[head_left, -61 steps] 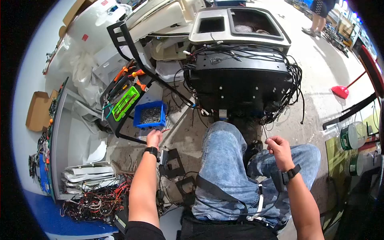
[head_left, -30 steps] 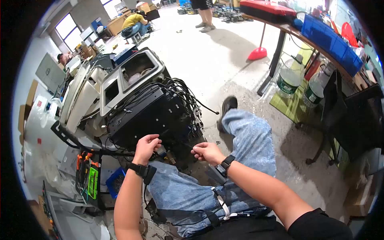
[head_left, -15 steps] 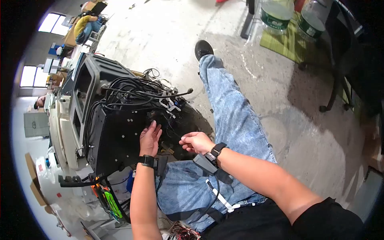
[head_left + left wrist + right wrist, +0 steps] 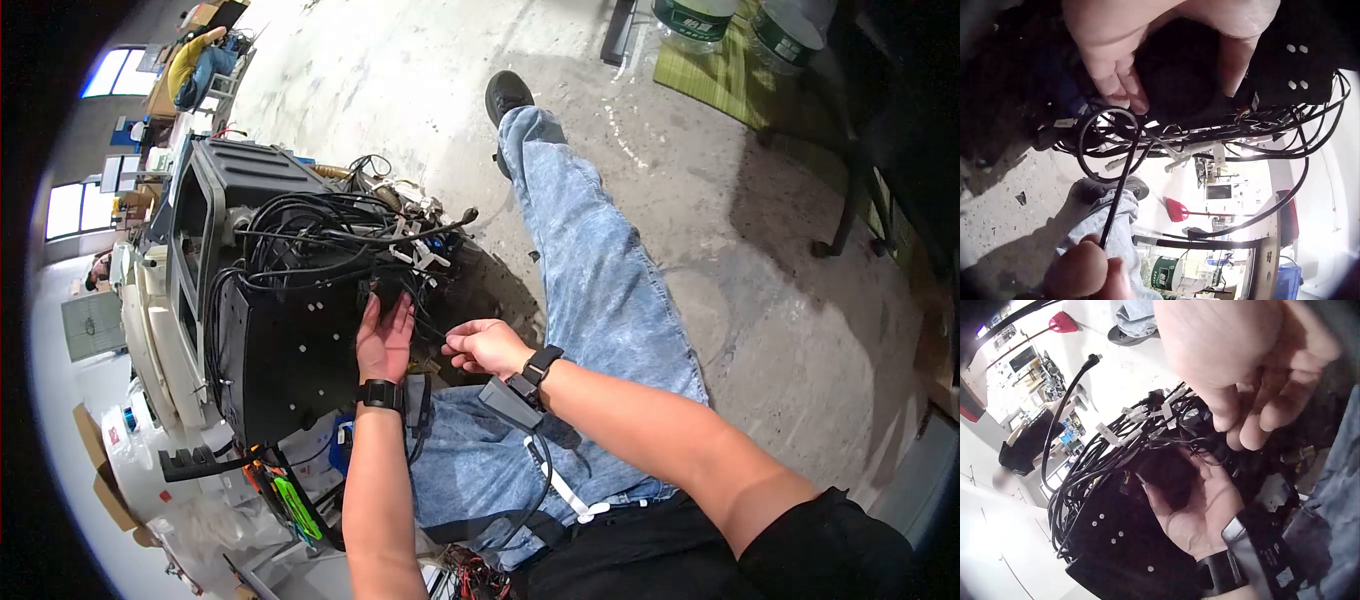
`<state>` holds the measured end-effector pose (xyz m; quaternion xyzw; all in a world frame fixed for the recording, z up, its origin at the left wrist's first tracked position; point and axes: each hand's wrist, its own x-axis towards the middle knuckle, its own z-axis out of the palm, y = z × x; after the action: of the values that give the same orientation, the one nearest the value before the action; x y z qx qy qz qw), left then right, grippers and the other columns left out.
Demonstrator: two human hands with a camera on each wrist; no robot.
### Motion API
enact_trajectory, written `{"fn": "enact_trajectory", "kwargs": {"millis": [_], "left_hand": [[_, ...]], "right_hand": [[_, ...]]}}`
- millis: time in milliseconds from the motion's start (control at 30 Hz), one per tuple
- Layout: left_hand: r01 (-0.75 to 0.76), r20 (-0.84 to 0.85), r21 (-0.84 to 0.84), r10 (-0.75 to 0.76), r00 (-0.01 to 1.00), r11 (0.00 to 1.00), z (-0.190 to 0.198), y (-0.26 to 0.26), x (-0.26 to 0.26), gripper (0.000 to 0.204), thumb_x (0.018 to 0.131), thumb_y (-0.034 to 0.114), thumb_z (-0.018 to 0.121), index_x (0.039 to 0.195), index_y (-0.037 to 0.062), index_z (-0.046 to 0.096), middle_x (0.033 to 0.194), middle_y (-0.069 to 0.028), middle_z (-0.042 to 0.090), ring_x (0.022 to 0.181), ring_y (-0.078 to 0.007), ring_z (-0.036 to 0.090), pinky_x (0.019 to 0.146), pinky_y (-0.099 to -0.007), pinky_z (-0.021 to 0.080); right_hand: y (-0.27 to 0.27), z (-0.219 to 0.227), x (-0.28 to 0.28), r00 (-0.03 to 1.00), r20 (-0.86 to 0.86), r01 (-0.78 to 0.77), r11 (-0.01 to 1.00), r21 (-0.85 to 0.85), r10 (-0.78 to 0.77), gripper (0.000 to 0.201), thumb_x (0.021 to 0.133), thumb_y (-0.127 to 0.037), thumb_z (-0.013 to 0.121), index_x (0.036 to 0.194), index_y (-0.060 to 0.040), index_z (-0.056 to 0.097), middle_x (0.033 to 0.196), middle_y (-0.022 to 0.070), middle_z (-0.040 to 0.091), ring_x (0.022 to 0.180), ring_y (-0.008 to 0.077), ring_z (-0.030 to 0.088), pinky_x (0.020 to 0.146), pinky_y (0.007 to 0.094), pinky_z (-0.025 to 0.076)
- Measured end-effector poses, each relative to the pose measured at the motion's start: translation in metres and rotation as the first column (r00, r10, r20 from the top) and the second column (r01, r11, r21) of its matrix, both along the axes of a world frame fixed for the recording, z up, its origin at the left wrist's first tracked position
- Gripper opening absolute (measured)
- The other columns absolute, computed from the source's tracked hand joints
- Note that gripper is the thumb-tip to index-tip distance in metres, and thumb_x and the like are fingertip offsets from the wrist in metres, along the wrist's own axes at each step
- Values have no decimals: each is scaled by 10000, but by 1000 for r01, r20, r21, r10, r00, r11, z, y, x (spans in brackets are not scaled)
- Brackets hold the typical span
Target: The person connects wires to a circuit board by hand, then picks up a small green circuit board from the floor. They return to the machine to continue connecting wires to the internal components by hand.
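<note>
Right hand (image 4: 488, 347) pinches a black cord (image 4: 1121, 187); left hand (image 4: 384, 345) holds a dark part (image 4: 1169, 478).
Nearest, the right thumb and finger are together on the cord, which runs from them to beside a loop (image 4: 1080, 147) by the left fingertips. The left thumb and fingers sit on opposite sides of the part, too dark to identify. The step in hand seems to be steadying the part while working the cord; the next move probably calls for keeping both grips and guiding the cord clear of neighbouring cables (image 4: 310, 225). Those drape over the black case (image 4: 280, 350), just past the hands. Far off, someone in yellow (image 4: 186, 68) sits.
</note>
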<state>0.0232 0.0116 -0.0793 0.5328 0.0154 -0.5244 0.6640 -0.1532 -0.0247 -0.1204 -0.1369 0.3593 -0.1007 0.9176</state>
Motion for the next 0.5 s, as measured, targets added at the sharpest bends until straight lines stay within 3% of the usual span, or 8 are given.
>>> {"fn": "enact_trajectory", "kwargs": {"millis": [133,200,267,433,500], "left_hand": [[9,-62,46,-6,998,999,-14,6,12,243,824,118,558,1052,47,512,1094,-150,540,1021,-252,527,873,-353,416],[15,94,99,-25,995,995,-21,9,10,244,819,70,547,1057,38,508,1111,-150,536,1031,-244,524,879,-354,412],[29,85,85,-36,996,996,-23,11,11,234,813,43,539,1046,29,514,1108,-148,539,1039,-243,520,880,-354,412],[20,55,75,-25,998,997,-15,9,6,203,803,-2,505,1005,1,535,1097,-147,548,1053,-252,513,890,-356,408],[-67,11,64,66,998,996,-13,6,4,182,807,49,422,900,-59,536,1040,-207,558,1047,-322,508,920,-429,404]], "right_hand": [[0,4,15,999,-25,37,999,-4,-37,127,810,-70,539,915,-1,562,831,93,625,612,126,575,502,234,453],[-1,4,21,997,-40,66,998,10,-65,128,811,-67,537,917,2,561,826,96,625,608,127,573,495,239,449],[-2,1,27,993,-111,32,997,-70,-39,163,834,-124,550,968,-32,559,856,55,627,651,79,563,534,200,455],[-1,-13,41,989,-102,100,994,-53,-105,180,826,-129,558,958,-7,557,842,68,622,630,89,558,522,203,445],[-3,-17,45,990,-99,93,991,-98,-103,184,820,-134,566,943,3,564,829,73,621,621,93,560,519,204,443]]}}
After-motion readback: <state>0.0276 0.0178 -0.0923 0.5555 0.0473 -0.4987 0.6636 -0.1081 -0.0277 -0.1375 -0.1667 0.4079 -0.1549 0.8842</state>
